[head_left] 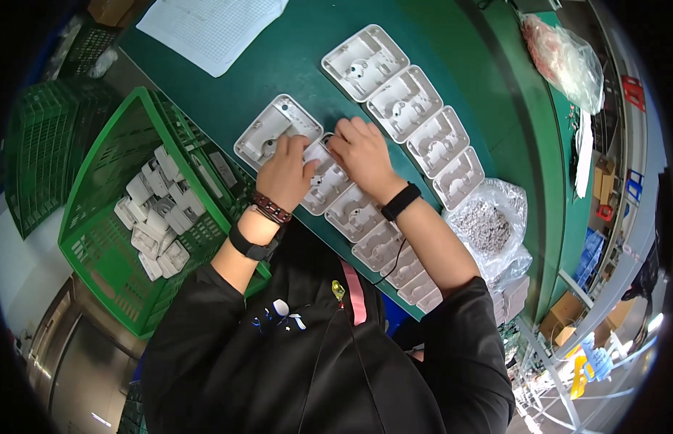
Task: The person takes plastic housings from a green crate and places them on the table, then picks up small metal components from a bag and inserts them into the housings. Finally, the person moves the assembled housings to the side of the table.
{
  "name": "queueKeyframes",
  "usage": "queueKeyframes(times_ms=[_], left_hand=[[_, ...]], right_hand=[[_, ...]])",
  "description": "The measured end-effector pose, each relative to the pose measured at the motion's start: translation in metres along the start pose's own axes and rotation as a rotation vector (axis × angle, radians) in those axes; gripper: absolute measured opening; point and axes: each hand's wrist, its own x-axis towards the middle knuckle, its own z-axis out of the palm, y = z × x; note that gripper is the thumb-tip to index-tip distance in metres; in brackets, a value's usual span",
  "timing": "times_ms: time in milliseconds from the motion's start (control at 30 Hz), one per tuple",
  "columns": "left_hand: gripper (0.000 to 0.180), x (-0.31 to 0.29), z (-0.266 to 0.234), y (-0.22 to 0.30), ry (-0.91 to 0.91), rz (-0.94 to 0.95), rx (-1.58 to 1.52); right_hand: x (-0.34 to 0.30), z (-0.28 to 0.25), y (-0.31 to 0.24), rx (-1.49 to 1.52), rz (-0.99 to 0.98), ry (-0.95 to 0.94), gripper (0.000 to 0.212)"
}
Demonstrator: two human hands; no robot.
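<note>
The left hand (286, 173) and right hand (364, 158) curl close together, whether pinching anything I cannot tell, at the second shell (326, 182) from the left in the counter's (300, 50) near row (354, 215), apparently a fitting step whose next move calls for steady, light pressure.

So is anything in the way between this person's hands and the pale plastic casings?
Nothing visible. The left hand and right hand are at the left end of the near row of pale casings, though they hide exactly where they touch. The green crate stands off to the left, outside that space.
</note>
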Motion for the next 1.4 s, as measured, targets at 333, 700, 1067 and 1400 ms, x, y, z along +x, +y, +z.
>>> queueKeyframes(times_ms=[333, 700, 1067, 1400], left_hand=[[0.02, 0.001, 0.003, -0.01, -0.091, -0.051, 0.107], [0.027, 0.0, -0.003, -0.014, -0.077, -0.023, 0.068], [0.069, 0.004, -0.018, 0.018, -0.187, -0.319, -1.352], [0.056, -0.003, -0.012, 0.014, -0.279, -0.327, -1.224]], right_hand=[[0.009, 0.014, 0.005, -0.182, -0.165, -0.128, 0.007], [-0.017, -0.011, -0.006, 0.154, 0.163, -0.087, 0.013], [-0.016, -0.034, -0.07, 0.283, 0.285, 0.175, 0.022], [-0.018, -0.032, -0.068, 0.217, 0.25, 0.197, 0.012]])
